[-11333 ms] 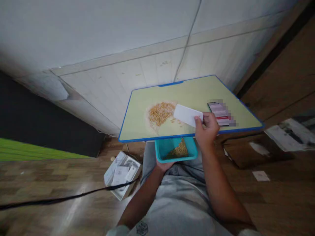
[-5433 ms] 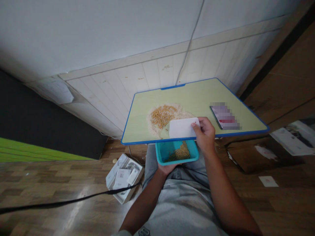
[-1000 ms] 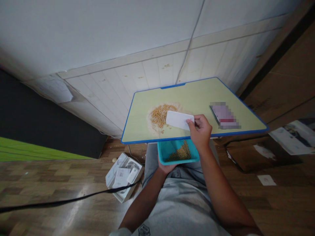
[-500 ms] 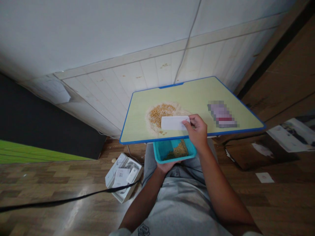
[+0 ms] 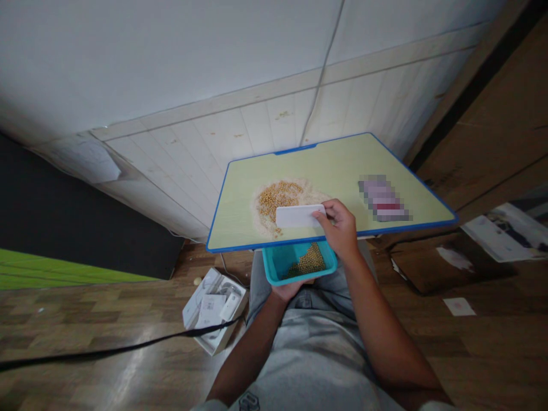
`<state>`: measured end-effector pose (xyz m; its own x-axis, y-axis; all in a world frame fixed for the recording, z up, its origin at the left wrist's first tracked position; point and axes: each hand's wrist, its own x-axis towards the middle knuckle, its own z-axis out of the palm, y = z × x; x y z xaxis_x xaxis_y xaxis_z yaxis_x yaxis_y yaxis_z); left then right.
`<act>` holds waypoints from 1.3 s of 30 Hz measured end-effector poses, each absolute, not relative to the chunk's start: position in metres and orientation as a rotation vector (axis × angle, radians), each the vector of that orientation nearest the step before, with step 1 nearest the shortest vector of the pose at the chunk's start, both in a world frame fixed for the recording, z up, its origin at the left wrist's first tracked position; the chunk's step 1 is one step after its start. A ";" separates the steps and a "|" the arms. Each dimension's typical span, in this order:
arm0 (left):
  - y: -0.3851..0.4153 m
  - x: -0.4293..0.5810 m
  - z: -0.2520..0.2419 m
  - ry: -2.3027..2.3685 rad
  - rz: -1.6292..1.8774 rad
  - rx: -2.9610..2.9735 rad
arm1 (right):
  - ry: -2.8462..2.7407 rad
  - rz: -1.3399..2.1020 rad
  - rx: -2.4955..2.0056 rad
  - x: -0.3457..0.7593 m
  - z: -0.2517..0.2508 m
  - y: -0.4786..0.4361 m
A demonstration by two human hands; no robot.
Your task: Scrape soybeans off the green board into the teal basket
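Closest to the camera is a lap in grey clothes (image 5: 312,354), cut off at the bottom edge, with both bare forearms running up from it. On the wood floor (image 5: 85,319) to the left sits an open box (image 5: 214,307) of white bits I can't really make out, and a black cable (image 5: 107,347) runs across it and out of frame.

The left hand (image 5: 290,289) is mostly hidden. Only the heel of the palm pokes out under the teal tub (image 5: 274,268), which it's holding up from below, and the fingers themselves are out of sight beneath it. The tub sits right under the near edge of the desk (image 5: 240,228), so its far side is covered by the blue rim. There's a small heap of yellow beans (image 5: 309,262) in its right half.

The right hand (image 5: 340,228) is over the desk's near edge with fingers (image 5: 321,214) pinched on the right end of a white card (image 5: 297,216). The card stands on its long edge on the desk, just in front of the bean pile (image 5: 279,195). A few loose beans lie by its left end. The pile sits in a pale, grainy patch, too blurry to say what it is.

Further right on the desk is a phone (image 5: 385,198), pixelated. Beyond that is a white panelled wall (image 5: 192,137) with a thin cord (image 5: 321,74) hanging down it. At the right are some flat cardboard (image 5: 428,264) and a scrap of paper (image 5: 458,306).
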<state>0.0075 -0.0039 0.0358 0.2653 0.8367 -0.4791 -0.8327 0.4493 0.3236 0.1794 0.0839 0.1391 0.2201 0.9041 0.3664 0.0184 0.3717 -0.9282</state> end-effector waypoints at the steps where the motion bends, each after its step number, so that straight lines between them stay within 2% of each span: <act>1: -0.004 0.008 0.036 0.657 1.124 0.012 | -1.191 0.786 -1.008 0.180 0.139 0.084; 39: -0.003 0.008 0.037 0.619 1.109 -0.024 | -1.243 0.879 -0.917 0.189 0.137 0.078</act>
